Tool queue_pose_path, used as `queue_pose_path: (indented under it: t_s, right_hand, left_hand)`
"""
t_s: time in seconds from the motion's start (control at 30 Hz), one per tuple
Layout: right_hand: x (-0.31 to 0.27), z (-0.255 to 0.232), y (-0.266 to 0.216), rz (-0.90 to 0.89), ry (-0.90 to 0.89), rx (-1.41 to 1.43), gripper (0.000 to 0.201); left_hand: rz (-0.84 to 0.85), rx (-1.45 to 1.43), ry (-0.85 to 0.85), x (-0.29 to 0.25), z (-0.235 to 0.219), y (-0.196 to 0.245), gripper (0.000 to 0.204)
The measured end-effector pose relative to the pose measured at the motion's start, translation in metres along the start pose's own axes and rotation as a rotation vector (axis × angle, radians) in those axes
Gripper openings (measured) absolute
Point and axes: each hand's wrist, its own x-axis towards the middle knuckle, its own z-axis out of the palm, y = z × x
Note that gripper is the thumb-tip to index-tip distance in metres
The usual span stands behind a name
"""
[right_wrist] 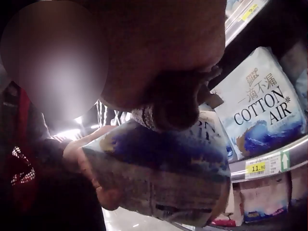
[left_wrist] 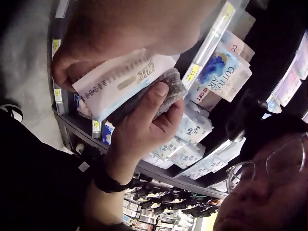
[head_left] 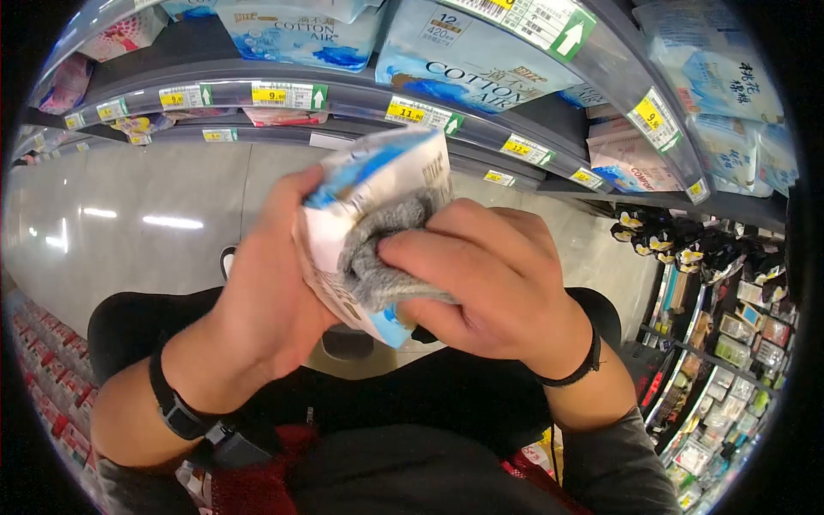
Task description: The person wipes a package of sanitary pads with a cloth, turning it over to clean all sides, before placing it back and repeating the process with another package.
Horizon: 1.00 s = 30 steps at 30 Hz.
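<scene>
My left hand (head_left: 266, 283) grips a white and blue soft package (head_left: 324, 239) by its side, thumb along the upper edge, and holds it tilted in front of my body. A folded grey cloth (head_left: 365, 266) lies against the package's face. Bunched in my right hand (head_left: 489, 279), the cloth is pinched between curled fingers and thumb. From the left wrist view, the cloth (left_wrist: 174, 84) is along the edge of the package (left_wrist: 120, 82), with the right thumb on top. In the right wrist view the package's blue printed side (right_wrist: 159, 144) shows, and the right hand is dark.
Ahead, a shelf (head_left: 343, 101) with price tags carries several blue Cotton Air packages (head_left: 481, 73). More packages (head_left: 730, 86) stand at right, above racks of small goods (head_left: 730, 360). Red-and-white packs (head_left: 56, 378) line the lower left. The tiled floor (head_left: 154, 223) lies below.
</scene>
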Motion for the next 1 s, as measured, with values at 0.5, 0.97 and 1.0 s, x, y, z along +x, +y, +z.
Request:
queue_pose_path:
  t_s: [0.5, 0.97, 1.0]
  right_hand:
    - [0.001, 0.001, -0.003, 0.009, -0.027, 0.01, 0.044]
    - [-0.004, -0.003, 0.002, 0.06, -0.043, -0.058, 0.043]
    - [-0.003, -0.002, 0.002, 0.081, -0.023, -0.054, 0.043]
  left_hand:
    - [-0.009, 0.028, 0.035, 0.002, -0.003, 0.003, 0.06]
    - [-0.156, 0.147, 0.139, 0.007, -0.003, -0.006, 0.061]
    - [-0.144, 0.142, 0.119, 0.008, -0.004, -0.007, 0.061]
